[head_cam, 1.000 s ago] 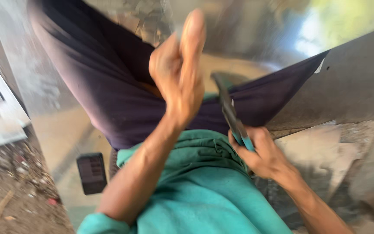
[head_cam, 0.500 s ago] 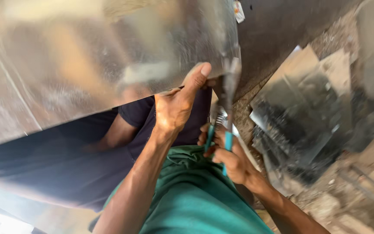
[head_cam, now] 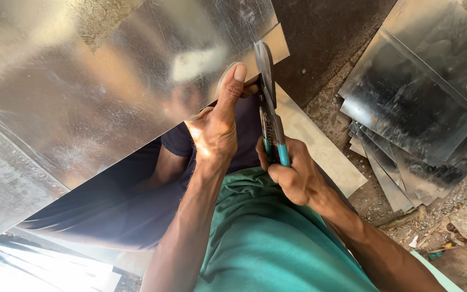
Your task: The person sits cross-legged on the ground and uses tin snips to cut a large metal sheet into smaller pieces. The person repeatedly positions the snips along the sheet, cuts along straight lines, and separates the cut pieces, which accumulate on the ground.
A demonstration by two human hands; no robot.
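A large shiny metal sheet [head_cam: 98, 81] fills the upper left of the head view, its lower edge running diagonally. My left hand [head_cam: 217, 121] grips that edge, thumb pressed flat on the sheet's top face. My right hand [head_cam: 290, 173] is closed around the teal handles of metal snips [head_cam: 267, 92]. The snips' blades point upward and meet the sheet's edge just right of my left thumb. My green trousers [head_cam: 260, 238] lie below both hands.
A stack of several cut metal sheets [head_cam: 422, 103] lies on the dirt ground at the right. A pale flat sheet [head_cam: 320, 157] rests on the ground under my right hand. Debris and scraps [head_cam: 449, 227] sit at the lower right. More bright sheet metal [head_cam: 44, 265] lies at the lower left.
The view has steadied and swung onto the sheet. My left hand went from raised in the air to gripping the sheet's edge, and the snips came up to that edge.
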